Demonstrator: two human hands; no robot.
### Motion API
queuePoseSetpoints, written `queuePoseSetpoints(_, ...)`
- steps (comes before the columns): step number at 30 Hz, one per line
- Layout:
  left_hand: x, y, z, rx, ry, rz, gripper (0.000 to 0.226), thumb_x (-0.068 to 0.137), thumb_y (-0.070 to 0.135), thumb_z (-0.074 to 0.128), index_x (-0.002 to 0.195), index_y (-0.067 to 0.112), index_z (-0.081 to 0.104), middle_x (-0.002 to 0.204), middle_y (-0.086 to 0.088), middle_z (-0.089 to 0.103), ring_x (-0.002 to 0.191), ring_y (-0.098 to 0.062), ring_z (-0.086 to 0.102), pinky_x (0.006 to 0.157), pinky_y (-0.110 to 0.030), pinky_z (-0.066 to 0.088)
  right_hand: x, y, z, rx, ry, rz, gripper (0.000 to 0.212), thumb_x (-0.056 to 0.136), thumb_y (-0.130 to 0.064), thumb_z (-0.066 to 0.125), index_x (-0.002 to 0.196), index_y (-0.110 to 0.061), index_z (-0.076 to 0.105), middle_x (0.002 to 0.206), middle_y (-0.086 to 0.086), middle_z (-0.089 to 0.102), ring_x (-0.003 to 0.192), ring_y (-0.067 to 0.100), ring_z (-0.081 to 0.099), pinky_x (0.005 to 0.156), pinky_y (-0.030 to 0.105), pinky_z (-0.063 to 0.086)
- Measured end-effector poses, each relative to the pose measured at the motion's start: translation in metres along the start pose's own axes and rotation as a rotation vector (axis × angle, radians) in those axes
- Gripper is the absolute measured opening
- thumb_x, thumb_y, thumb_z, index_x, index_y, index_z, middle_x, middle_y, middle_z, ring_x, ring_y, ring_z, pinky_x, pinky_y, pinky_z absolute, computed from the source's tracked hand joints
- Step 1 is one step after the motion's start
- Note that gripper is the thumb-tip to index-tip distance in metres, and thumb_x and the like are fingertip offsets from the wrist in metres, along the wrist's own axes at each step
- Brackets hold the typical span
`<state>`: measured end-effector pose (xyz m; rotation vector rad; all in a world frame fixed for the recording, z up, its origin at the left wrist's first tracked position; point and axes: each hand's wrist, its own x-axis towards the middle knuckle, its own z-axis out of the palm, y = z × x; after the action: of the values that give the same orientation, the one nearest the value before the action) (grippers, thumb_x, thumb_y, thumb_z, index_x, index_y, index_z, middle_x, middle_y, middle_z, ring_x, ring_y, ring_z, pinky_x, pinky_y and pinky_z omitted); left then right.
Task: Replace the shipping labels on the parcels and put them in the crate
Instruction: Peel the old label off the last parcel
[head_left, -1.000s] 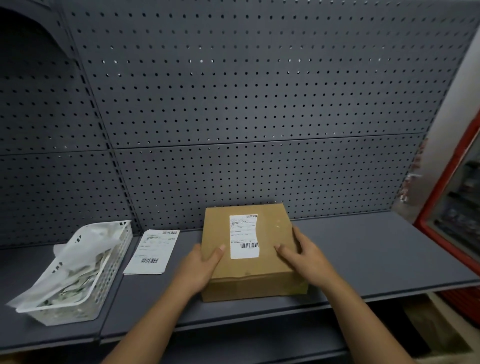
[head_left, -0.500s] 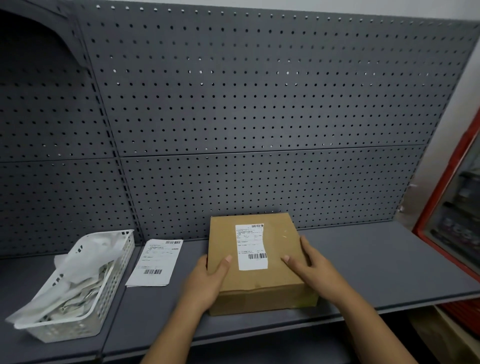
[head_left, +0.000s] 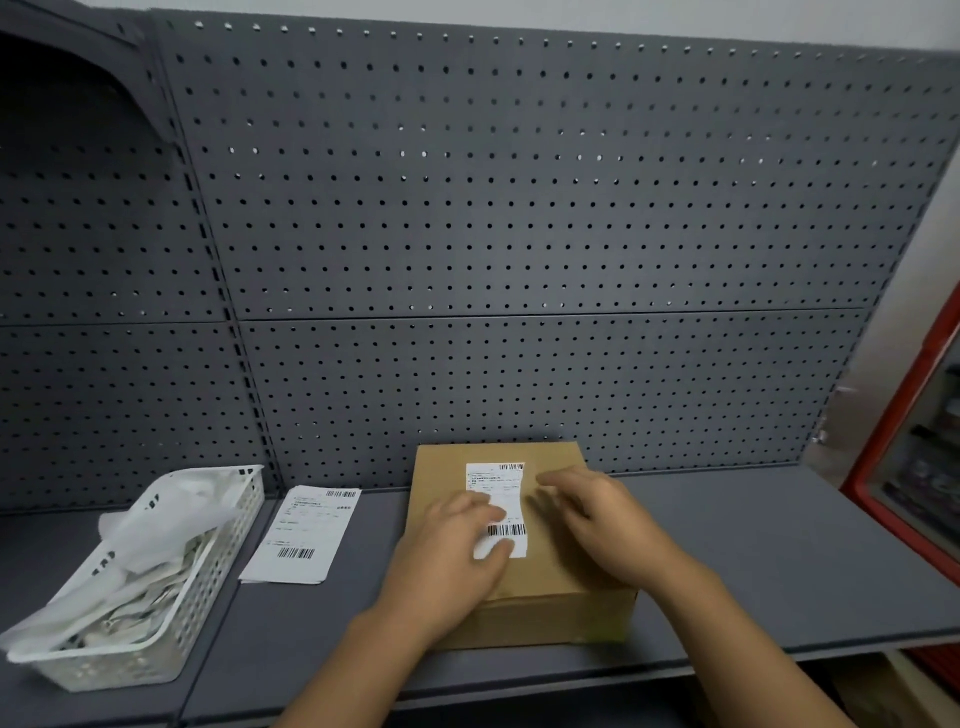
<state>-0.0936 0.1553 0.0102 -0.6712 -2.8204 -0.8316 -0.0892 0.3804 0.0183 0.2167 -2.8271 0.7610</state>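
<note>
A brown cardboard parcel (head_left: 550, 571) sits on the grey shelf (head_left: 779, 561), against the pegboard. A white shipping label (head_left: 501, 486) with barcodes is stuck on its top. My left hand (head_left: 452, 556) lies on the parcel's top, fingers over the label's left side and lower corner. My right hand (head_left: 597, 519) rests on the top just right of the label, fingers spread and blurred. A loose label sheet (head_left: 304, 535) lies flat on the shelf left of the parcel.
A white plastic basket (head_left: 208, 587) holding crumpled paper scraps stands at the far left of the shelf. The grey pegboard wall (head_left: 519, 260) rises behind. A red-framed glass cabinet (head_left: 914, 467) stands at the right.
Both hands have moved from the parcel's sides onto its top, toward the label. The left fingers now cover part of the label. The camera has tilted upward slightly.
</note>
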Motion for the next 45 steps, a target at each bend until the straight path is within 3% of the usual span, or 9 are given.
queuePoseSetpoints(10,0.003,0.010,0.010,0.102,-0.045,-0.012,0.049,0.091,0.067,0.056,0.133,0.043,0.065,0.145,0.024,0.053,0.135,-0.003,0.043,0.107,-0.024,0.037,0.018,0.009,0.025,0.084,-0.057,-0.035,0.036,0.103,-0.005,0.047,0.132,-0.017,0.067,0.132,-0.005,0.066,0.124,0.014,0.054,0.108,0.024,0.040)
queuePoseSetpoints(14,0.002,0.012,0.013,0.111,0.008,-0.030,0.045,0.092,0.067,0.054,0.129,0.045,0.068,0.140,0.026,0.056,0.131,-0.001,0.044,0.103,-0.022,0.036,0.016,0.016,0.032,0.055,-0.025,-0.079,0.032,0.103,-0.007,0.052,0.127,-0.017,0.071,0.129,-0.007,0.066,0.121,0.013,0.053,0.101,0.007,0.031)
queuePoseSetpoints(22,0.002,0.018,0.016,0.136,0.055,-0.022,0.043,0.092,0.061,0.053,0.126,0.043,0.070,0.140,0.025,0.058,0.132,0.000,0.047,0.100,-0.022,0.041,0.017,0.024,0.037,0.053,0.056,-0.048,0.027,0.103,-0.014,0.056,0.124,-0.014,0.073,0.131,-0.007,0.066,0.124,0.011,0.050,0.097,0.000,0.024)
queuePoseSetpoints(25,0.002,0.026,0.019,0.246,0.039,-0.013,0.040,0.093,0.053,0.046,0.105,0.024,0.071,0.123,0.013,0.066,0.118,-0.010,0.057,0.084,-0.030,0.047,0.019,0.025,0.037,0.061,0.067,-0.046,0.027,0.101,-0.012,0.057,0.121,-0.015,0.075,0.129,-0.008,0.067,0.123,0.011,0.052,0.097,0.001,0.025)
queuePoseSetpoints(27,0.001,0.033,0.019,0.315,0.030,0.000,0.031,0.095,0.048,0.043,0.088,0.020,0.056,0.106,0.005,0.066,0.103,-0.017,0.061,0.071,-0.032,0.038,0.020,0.025,0.036,0.079,0.071,-0.032,0.026,0.101,-0.009,0.057,0.118,-0.015,0.076,0.128,-0.008,0.068,0.121,0.011,0.053,0.095,-0.003,0.024)
queuePoseSetpoints(32,0.002,0.039,0.021,0.352,0.049,0.010,0.021,0.097,0.036,0.046,0.090,0.020,0.059,0.102,0.000,0.070,0.092,-0.024,0.065,0.068,-0.033,0.037,0.019,0.025,0.037,0.075,0.082,-0.031,0.026,0.100,-0.008,0.056,0.117,-0.014,0.076,0.127,-0.008,0.067,0.120,0.011,0.052,0.095,-0.004,0.025)
queuePoseSetpoints(36,0.005,0.040,0.023,0.381,0.045,0.055,0.013,0.091,0.028,0.055,0.087,0.020,0.065,0.089,-0.001,0.071,0.079,-0.027,0.068,0.059,-0.033,0.034,0.018,0.025,0.040,0.068,0.082,-0.049,0.027,0.101,-0.008,0.055,0.119,-0.015,0.074,0.126,-0.008,0.067,0.119,0.010,0.050,0.101,0.010,0.035)
queuePoseSetpoints(40,0.008,0.040,0.030,0.507,0.058,0.112,0.027,0.047,0.028,0.086,0.055,0.021,0.062,0.053,0.006,0.057,0.042,-0.014,0.055,0.035,-0.025,0.028,0.013,0.021,0.039,0.020,0.065,-0.132,0.039,0.100,-0.009,0.051,0.130,-0.025,0.068,0.130,-0.013,0.065,0.117,0.010,0.047,0.105,0.030,0.041)
queuePoseSetpoints(45,0.009,0.035,0.039,0.474,0.214,0.105,0.031,0.039,0.027,0.088,0.060,0.020,0.066,0.057,0.007,0.057,0.044,-0.012,0.056,0.033,-0.022,0.035,0.013,0.018,0.039,-0.072,0.011,-0.169,0.054,0.092,-0.029,0.033,0.134,-0.030,0.066,0.138,-0.014,0.063,0.124,0.014,0.052,0.106,0.037,0.041)
